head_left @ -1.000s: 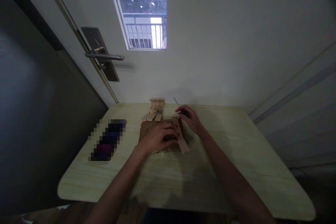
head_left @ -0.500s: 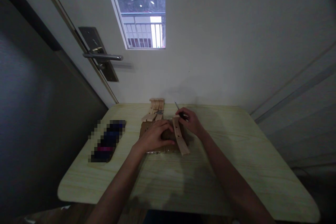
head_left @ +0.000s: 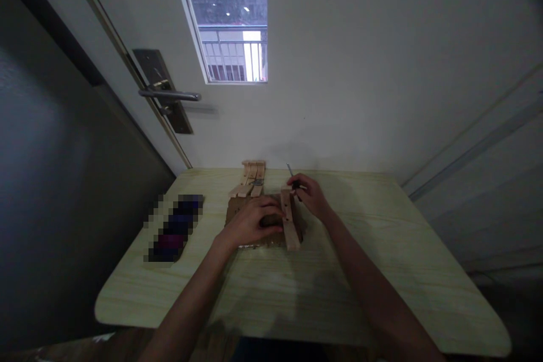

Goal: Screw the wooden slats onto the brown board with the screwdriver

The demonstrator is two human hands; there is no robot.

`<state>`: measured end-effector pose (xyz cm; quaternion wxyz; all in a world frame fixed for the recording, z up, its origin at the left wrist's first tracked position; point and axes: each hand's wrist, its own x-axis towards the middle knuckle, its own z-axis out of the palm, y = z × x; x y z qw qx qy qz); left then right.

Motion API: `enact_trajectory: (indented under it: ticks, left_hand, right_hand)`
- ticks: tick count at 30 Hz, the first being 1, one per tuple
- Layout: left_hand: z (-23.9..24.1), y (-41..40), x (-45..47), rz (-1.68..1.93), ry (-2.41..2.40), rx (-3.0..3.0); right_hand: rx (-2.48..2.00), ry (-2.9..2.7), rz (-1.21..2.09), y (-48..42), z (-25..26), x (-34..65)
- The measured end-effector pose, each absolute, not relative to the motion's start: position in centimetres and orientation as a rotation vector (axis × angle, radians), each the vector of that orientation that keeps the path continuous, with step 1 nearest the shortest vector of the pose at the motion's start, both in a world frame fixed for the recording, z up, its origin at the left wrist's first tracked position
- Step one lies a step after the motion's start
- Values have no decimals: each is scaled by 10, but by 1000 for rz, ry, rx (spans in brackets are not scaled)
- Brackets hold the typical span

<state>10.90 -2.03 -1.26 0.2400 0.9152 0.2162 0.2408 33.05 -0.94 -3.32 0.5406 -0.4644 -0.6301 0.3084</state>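
A jointed light wooden strip [head_left: 291,233] with small dark holes lies front to back over the right part of a brown cardboard piece [head_left: 258,240]. My left hand [head_left: 250,222] rests on the cardboard with curved fingers, its fingertips and thumb meeting the strip's left edge. At the strip's far end, my right hand [head_left: 311,195] is closed around a thin screwdriver [head_left: 289,169], its metal shaft pointing up and away. The right fingertips also touch that end of the wood. Behind the cardboard lie several similar wooden strips [head_left: 253,171], with small metal pieces [head_left: 256,182] on them.
A pixelated dark object [head_left: 176,229] lies on the left of the pale wooden table [head_left: 382,271]. Beyond the table's far edge stands a white door [head_left: 360,68] with a metal handle [head_left: 178,95] and a narrow window [head_left: 233,22].
The near end of the wooden strip has swung left, so it lies straighter and against my left fingertips. The screwdriver tip has shifted slightly right. My left hand has barely moved.
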Motion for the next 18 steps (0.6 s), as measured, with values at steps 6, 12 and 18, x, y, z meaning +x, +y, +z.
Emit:
enact_trajectory:
  ticks: [6, 12, 18]
  left_hand:
    - [-10, -21, 111, 641, 596, 2518]
    - [-12, -23, 110, 608, 659, 2535]
    - [-2, -17, 106, 701, 642, 2486]
  right_hand:
    - [-1097, -1468, 755, -7, -36, 331]
    - [-1111, -1477, 752, -6, -38, 326]
    - [-1165, -1421, 696, -2, -41, 329]
